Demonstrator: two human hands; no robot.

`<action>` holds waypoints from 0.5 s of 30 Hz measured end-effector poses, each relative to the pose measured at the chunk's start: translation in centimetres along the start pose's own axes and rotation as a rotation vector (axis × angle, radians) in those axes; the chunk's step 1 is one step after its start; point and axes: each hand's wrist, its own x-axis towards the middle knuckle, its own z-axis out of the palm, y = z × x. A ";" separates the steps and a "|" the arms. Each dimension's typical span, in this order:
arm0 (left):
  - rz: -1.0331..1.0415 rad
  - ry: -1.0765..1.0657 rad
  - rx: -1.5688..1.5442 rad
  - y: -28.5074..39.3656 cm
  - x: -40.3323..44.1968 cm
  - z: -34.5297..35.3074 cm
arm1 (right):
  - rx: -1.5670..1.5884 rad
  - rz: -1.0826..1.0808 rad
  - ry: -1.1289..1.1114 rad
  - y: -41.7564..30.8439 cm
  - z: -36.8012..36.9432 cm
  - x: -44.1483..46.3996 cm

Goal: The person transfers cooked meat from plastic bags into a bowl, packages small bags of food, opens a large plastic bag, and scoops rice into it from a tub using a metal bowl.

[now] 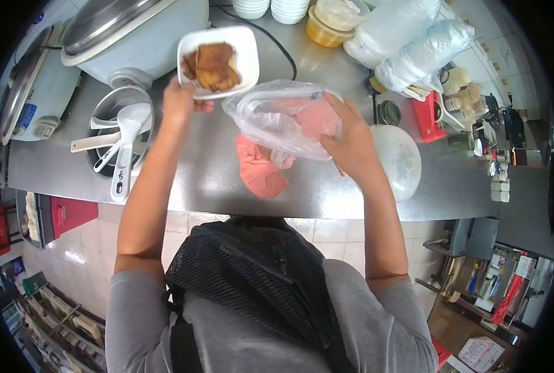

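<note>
My left hand (pixel 179 102) grips the near left edge of a white square bowl (pixel 247 59), raised above the counter. Brown, glossy cooked food (pixel 212 65), perhaps braised meat, lies inside it. To the right, my right hand (pixel 353 142) is closed on the side of a clear plastic bag (pixel 246 112). A pale curved rim shows through the bag, but I cannot tell what it belongs to. Partly under the bag, a crumpled pink cloth (pixel 261 174) rests on the steel counter (pixel 208 186).
Two large cookers (pixel 128 37) stand at the left, beside a metal pot (pixel 96 112) holding a white rice paddle (pixel 128 133). Stacked white bowls (pixel 289 9), tubs (pixel 327 31) and bagged containers (pixel 423 53) line the back. A round whitish lid (pixel 398 165) lies right.
</note>
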 end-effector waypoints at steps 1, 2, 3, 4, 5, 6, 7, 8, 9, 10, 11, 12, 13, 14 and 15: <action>0.022 0.016 0.035 2.2 -0.5 -0.4 | 0.036 -0.013 -0.015 0.2 -0.2 0.0; 0.070 0.061 0.056 4.5 -1.4 -0.5 | 0.040 -0.043 -0.014 0.5 -0.5 0.2; 0.121 0.038 0.094 6.5 -2.1 -1.0 | 0.067 -0.055 -0.026 0.5 -0.7 0.4; 0.173 0.014 0.132 8.4 -2.7 -1.7 | 0.094 -0.067 -0.037 0.4 -0.9 0.6; 0.183 -0.043 0.163 10.3 -3.4 -2.5 | 0.145 -0.058 -0.064 0.2 -1.1 0.9; 0.193 -0.100 0.194 12.0 -4.1 -3.2 | 0.199 -0.051 -0.092 0.2 -1.2 1.1; 0.203 -0.156 0.224 12.9 -4.7 -3.8 | 0.252 -0.042 -0.120 0.1 -1.3 1.4; 0.186 -0.203 0.233 13.0 -5.2 -4.0 | 0.309 -0.033 -0.152 0.1 -1.3 1.6; 0.166 -0.250 0.243 12.9 -5.6 -4.2 | 0.341 -0.033 -0.181 0.0 -1.3 1.7; 0.144 -0.298 0.253 12.7 -5.8 -4.4 | 0.373 -0.031 -0.211 -0.1 -1.4 1.8; 0.153 -0.382 0.292 11.6 -5.5 -5.0 | 0.380 -0.039 -0.239 -0.5 -1.6 1.9; 0.163 -0.416 0.280 10.7 -6.0 -4.5 | 0.387 -0.045 -0.265 -0.6 -1.7 2.0; 0.140 -0.476 0.294 9.9 -6.3 -4.3 | 0.346 -0.159 -0.262 -0.4 -1.4 2.1; 0.117 -0.536 0.309 9.1 -6.5 -4.1 | 0.303 -0.270 -0.259 -0.1 -1.0 2.1; 0.060 -0.621 0.350 8.4 -6.5 -4.3 | 0.260 -0.380 -0.256 -0.1 -0.8 2.0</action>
